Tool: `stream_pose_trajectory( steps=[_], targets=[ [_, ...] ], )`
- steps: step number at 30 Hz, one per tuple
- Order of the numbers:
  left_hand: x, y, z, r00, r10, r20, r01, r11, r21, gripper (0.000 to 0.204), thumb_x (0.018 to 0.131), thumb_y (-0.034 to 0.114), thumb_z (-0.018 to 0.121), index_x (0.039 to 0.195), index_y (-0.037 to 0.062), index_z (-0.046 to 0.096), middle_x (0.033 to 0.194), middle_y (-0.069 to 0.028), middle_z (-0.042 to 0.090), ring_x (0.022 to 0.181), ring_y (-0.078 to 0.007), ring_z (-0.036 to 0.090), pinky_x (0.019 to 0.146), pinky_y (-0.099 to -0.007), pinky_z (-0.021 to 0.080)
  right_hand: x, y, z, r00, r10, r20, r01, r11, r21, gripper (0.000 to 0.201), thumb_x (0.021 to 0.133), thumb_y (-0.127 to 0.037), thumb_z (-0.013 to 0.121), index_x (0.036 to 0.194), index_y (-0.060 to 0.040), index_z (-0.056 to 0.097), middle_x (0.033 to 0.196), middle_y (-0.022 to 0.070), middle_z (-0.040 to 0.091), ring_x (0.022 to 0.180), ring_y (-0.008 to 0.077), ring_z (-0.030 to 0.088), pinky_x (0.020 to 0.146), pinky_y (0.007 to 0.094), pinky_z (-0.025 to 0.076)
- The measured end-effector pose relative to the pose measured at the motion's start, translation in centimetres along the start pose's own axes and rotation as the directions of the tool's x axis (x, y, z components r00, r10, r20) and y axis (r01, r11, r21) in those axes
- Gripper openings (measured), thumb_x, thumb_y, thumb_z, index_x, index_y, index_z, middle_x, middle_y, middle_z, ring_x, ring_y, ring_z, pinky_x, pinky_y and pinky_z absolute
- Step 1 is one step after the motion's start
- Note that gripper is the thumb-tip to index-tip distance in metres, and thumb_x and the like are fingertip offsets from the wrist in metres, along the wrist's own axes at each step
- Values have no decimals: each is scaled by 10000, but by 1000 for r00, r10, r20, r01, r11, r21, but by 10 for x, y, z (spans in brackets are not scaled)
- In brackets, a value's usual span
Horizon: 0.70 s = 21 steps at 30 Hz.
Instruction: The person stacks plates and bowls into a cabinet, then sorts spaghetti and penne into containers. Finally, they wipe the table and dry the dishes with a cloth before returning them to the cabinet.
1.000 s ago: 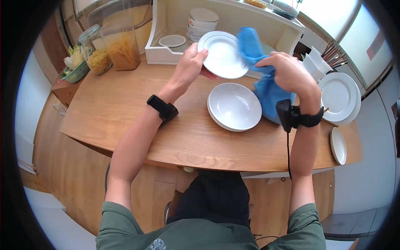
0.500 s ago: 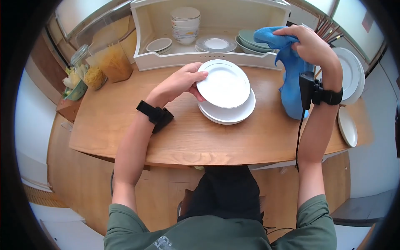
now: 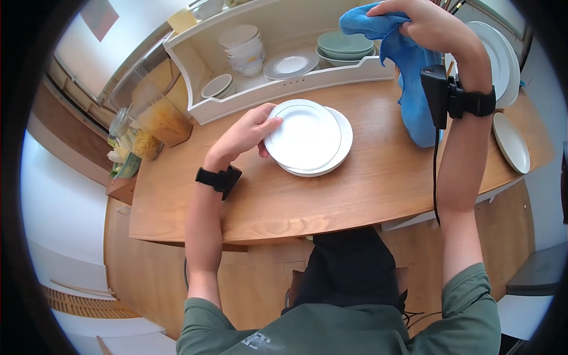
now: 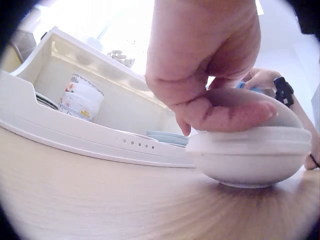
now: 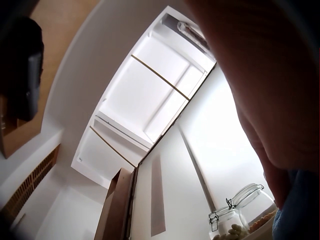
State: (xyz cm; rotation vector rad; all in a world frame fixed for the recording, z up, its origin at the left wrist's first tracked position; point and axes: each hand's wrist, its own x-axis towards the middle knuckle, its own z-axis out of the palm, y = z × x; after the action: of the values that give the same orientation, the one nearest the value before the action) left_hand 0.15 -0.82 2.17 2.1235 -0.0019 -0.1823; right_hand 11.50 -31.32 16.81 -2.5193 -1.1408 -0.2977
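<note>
Head view: grips white plate [image 3: 305,133] with left hand [image 3: 247,133], laying thumb over near rim and tucking fingers beneath, closed down to the edge. Extends plate sideways from those fingertips, above white bowls [image 3: 343,157] on wooden table [image 3: 378,171]. Pinches blue cloth [image 3: 419,97] in right hand [image 3: 435,28], curling fingers and thumb closed round its upper folds – lets the rest hang below fingers. See, beyond left fingers, shelf unit [image 3: 296,89] with stacked small bowls [image 3: 241,50]; past cloth fingers, upright plates [image 3: 497,62], and below them oval dish [image 3: 512,142].

Left wrist view: shows left fingers bent at plate's edge, directly over bowls' rim. Tilts plate; cannot tell whether fully supported underneath.

Right wrist view: shows only part of right hand, with blue cloth just below fingers – cannot tell finger opening from here. Includes glass jars [image 5: 235,222] beyond fingers, near bottom.
</note>
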Motion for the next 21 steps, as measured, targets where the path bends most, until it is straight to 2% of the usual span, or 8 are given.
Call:
stream_pose_trajectory(
  steps=[4,8,9,13,15,16,18,21],
  targets=[
    [4,-5,-1,998,46,-40,-36,977,212,342,1003,277,508,1171,-21,524,756,-21,534,586,-65,540,494,-234,449,-14,-16,-16,993,94,77,-99,993,66,582,636,96,434,1186,32,614,1055,243,664,1011,325,639,852,335,498],
    [7,-10,1,977,193,-89,-144,909,391,349,978,270,552,1153,-33,550,852,-150,643,728,-211,608,656,-342,483,-10,3,-9,999,-42,-25,43,998,41,578,641,93,428,1188,41,608,1071,243,654,1024,320,633,861,326,491],
    [7,-8,3,983,149,-103,-96,912,400,361,967,290,566,1136,-30,569,919,-194,665,782,-275,617,699,-378,477,-7,7,-7,997,-59,-44,61,998,25,578,644,92,426,1191,41,607,1073,240,653,1025,315,632,863,321,489],
    [5,-1,8,998,23,-50,2,888,460,386,962,338,565,1108,-17,599,880,-179,668,785,-287,616,702,-388,470,-21,-7,-18,996,90,7,-90,991,103,576,647,88,424,1192,43,608,1067,226,657,1017,297,635,860,315,488],
    [4,-3,9,998,44,-46,-19,890,456,393,962,341,567,1118,-18,596,841,-159,659,740,-259,609,669,-374,467,-28,-1,-16,993,-98,-72,104,990,93,578,646,88,429,1195,43,606,1061,216,664,996,279,639,842,316,493],
    [4,-3,8,997,66,-43,-40,894,447,400,962,344,568,1127,-20,593,802,-138,650,695,-231,603,637,-359,464,-26,1,-18,992,-95,-78,102,990,96,578,646,88,429,1195,43,606,1061,216,664,996,279,639,842,316,493],
    [3,1,6,999,26,-40,-8,918,397,397,969,335,559,1140,-22,590,749,-109,625,636,-188,580,581,-332,449,-18,-1,-21,996,71,53,-80,976,200,587,639,92,437,1197,36,609,1032,204,671,956,267,643,811,313,498],
    [5,-2,-6,998,-26,-64,46,946,321,388,981,314,537,1164,-25,582,661,-54,570,537,-110,523,482,-278,407,-20,1,-24,997,62,49,-70,981,180,593,639,95,447,1203,24,613,1005,197,673,921,265,642,785,310,499]
  ],
)
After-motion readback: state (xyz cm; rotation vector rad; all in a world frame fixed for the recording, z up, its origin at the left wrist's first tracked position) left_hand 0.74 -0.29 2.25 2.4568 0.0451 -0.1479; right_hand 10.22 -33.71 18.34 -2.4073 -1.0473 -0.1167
